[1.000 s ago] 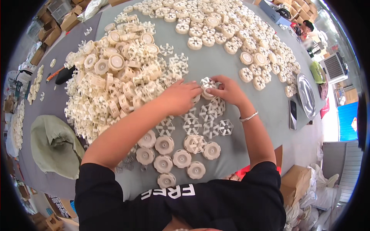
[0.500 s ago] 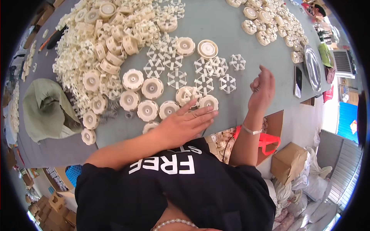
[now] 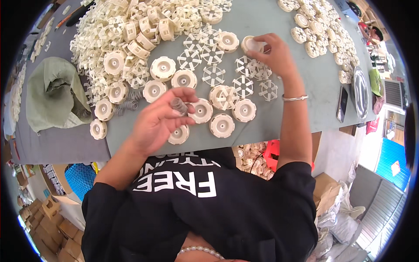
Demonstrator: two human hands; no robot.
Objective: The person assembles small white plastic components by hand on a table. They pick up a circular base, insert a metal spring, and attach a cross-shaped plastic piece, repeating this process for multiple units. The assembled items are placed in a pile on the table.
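Note:
My left hand (image 3: 159,115) pinches a metal coil spring (image 3: 178,106) between thumb and fingers, above a group of round cream plastic housings (image 3: 221,125). Further off and to the right, my right hand (image 3: 273,52) closes thumb and fingers on the right side of a round cream cap (image 3: 250,44), its white centre slightly blurred. Between the hands lie several flat spoked plastic rings (image 3: 214,75). One such ring (image 3: 225,97) rests on top of a housing. More coil springs (image 3: 128,105) lie on the table left of my left hand.
A large heap of cream plastic parts (image 3: 102,39) covers the table's far left. More assembled round pieces (image 3: 316,28) spread over the far right. A green cloth bag (image 3: 54,94) sits at the left; a phone (image 3: 342,104) and a shiny metal tray (image 3: 361,94) lie at the right edge.
My left hand has moved left off the housings and now holds a spring. My right hand has swung up and left onto the round cap. The whole view has shifted slightly.

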